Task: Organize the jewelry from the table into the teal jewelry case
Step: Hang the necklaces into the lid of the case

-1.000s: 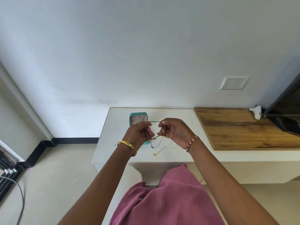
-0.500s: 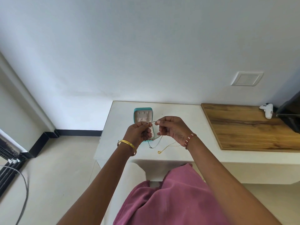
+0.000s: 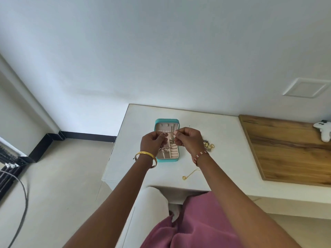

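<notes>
The teal jewelry case (image 3: 167,121) lies open on the white table (image 3: 139,122), its beige compartments showing. Above it my left hand (image 3: 152,143) and my right hand (image 3: 186,140) each pinch an end of a thin chain (image 3: 170,137), stretched between them with its loop hanging over the case. A small pile of gold jewelry (image 3: 208,144) lies just right of my right hand. A gold necklace with a round pendant (image 3: 184,177) rests near the table's front edge.
A wooden board (image 3: 286,151) covers the table's right part, with a white game controller (image 3: 323,130) on its far corner. A white stool (image 3: 152,208) stands below the table edge. Cables (image 3: 21,197) lie on the floor at left.
The view has shifted closer and down onto the table. Both hands moved forward with the chain, from in front of the case to right above it.
</notes>
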The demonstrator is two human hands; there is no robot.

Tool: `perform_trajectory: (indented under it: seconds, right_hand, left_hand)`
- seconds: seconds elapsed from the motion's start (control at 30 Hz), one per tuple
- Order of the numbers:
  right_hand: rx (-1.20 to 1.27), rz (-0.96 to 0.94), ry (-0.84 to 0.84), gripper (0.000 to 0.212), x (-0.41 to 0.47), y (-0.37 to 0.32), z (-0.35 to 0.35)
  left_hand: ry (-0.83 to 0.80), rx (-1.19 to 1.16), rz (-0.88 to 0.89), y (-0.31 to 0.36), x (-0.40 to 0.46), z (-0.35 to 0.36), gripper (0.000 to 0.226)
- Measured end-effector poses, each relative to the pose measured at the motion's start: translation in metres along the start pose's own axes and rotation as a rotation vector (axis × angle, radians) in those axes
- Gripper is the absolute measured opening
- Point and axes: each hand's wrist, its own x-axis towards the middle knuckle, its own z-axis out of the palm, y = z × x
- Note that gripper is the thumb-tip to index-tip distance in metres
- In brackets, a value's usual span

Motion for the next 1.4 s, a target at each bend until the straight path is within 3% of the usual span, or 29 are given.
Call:
perform_trajectory:
  seconds: [0.23, 0.43, 0.73, 0.87, 1.0, 1.1, 1.2, 1.4]
  right_hand:
    - [-0.335, -0.167, 0.162, 0.012, 0.044, 0.029, 0.021]
    - [-0.479, -0.315, 0.207, 0.011, 0.063, 0.052, 0.034]
    - [-0.384, -0.243, 0.125, 0.013, 0.072, 0.058, 0.047]
    - [-0.367, -0.234, 0.111, 0.012, 0.074, 0.054, 0.045]
    - [-0.4, -0.272, 0.118, 0.011, 0.08, 0.054, 0.043]
    - [-0.472, -0.343, 0.12, 0.009, 0.086, 0.057, 0.041]
    - [-0.552, -0.482, 0.136, 0.006, 0.089, 0.056, 0.041]
    - [-0.867, -0.762, 0.26, 0.022, 0.099, 0.057, 0.045]
  left_hand:
    - [0.139, 0.221, 0.047, -0.018, 0.044, 0.012, 0.016]
    - [0.197, 0.306, 0.051, -0.033, 0.065, 0.018, 0.018]
    - [0.188, 0.346, 0.088, -0.053, 0.071, 0.014, 0.02]
    - [0.238, 0.368, 0.189, -0.054, 0.073, 0.012, 0.017]
    - [0.289, 0.347, 0.25, -0.051, 0.082, 0.011, 0.031]
    - [0.201, 0.345, 0.255, -0.047, 0.093, 0.011, 0.045]
    - [0.09, 0.385, 0.225, -0.045, 0.102, 0.011, 0.042]
    - [0.123, 0.386, 0.167, -0.045, 0.106, 0.009, 0.036]
